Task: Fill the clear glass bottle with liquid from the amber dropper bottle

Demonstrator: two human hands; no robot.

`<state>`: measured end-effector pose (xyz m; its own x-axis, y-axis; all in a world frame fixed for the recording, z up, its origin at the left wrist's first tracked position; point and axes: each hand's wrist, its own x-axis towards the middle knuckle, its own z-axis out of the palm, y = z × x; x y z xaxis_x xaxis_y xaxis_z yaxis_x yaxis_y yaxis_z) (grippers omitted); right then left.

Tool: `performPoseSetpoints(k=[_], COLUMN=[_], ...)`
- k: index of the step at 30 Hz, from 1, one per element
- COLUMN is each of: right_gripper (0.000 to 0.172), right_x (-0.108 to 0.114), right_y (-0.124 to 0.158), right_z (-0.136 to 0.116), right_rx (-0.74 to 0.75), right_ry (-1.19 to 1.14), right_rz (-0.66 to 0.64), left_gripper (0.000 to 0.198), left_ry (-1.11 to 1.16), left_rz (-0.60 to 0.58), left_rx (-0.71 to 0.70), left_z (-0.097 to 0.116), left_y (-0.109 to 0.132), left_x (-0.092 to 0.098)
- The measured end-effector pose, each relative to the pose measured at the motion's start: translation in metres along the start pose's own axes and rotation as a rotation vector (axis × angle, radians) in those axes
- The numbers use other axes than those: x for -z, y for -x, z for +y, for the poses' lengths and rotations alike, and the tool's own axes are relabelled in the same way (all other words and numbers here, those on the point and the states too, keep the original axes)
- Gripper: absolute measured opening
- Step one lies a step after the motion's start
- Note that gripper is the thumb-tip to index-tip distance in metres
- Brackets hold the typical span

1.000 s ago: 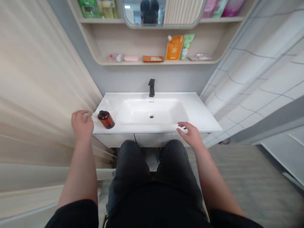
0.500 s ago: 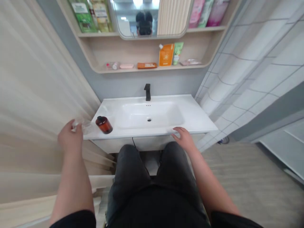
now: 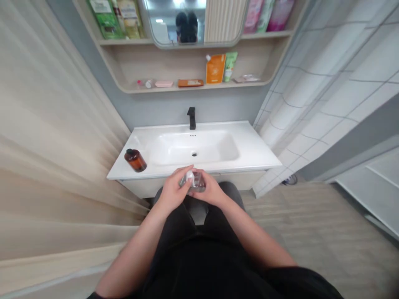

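Note:
Between both hands, just in front of the sink's front edge, is a clear bottle (image 3: 199, 182) with a white cap, tilted over on its side. My left hand (image 3: 175, 187) is closed round its capped end. Around the body at the other end my right hand (image 3: 212, 189) is wrapped. Some of the bottle is hidden behind the fingers. A brown bottle (image 3: 136, 160) with a black cap stands on the left part of the white sink counter (image 3: 258, 154), apart from both hands.
A black faucet (image 3: 192, 118) rises behind the basin. Above it, a wall shelf (image 3: 131, 89) carries an orange pouch (image 3: 215, 69), a green tube (image 3: 230, 66) and several small items. A beige curtain (image 3: 62, 137) hangs on the left; a white tiled wall (image 3: 314, 104) is on the right.
My left hand has brought the clear bottle from left of the counter to the middle. My right hand has moved left and closed on it too. The brown bottle stays put.

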<state>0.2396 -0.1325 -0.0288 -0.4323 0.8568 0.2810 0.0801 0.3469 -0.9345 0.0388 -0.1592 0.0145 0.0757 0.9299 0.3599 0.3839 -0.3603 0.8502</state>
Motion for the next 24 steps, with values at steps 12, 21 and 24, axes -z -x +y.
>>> performPoseSetpoints(k=[12, 21, 24], right_gripper=[0.072, 0.074, 0.075], right_x=[0.004, 0.01, 0.017], right_y=[0.011, 0.015, 0.015], right_z=[-0.005, -0.004, 0.001], right_rx=[0.012, 0.018, 0.023], right_ry=[-0.019, -0.033, -0.045], right_rz=[-0.011, -0.056, -0.018], left_gripper=[0.058, 0.074, 0.075], left_ry=[0.232, 0.214, 0.335], left_rz=[-0.082, -0.123, -0.206], left_rx=[0.022, 0.048, 0.023], left_z=[-0.007, -0.014, -0.019], left_y=[-0.004, -0.002, 0.002], left_x=[-0.021, -0.009, -0.006])
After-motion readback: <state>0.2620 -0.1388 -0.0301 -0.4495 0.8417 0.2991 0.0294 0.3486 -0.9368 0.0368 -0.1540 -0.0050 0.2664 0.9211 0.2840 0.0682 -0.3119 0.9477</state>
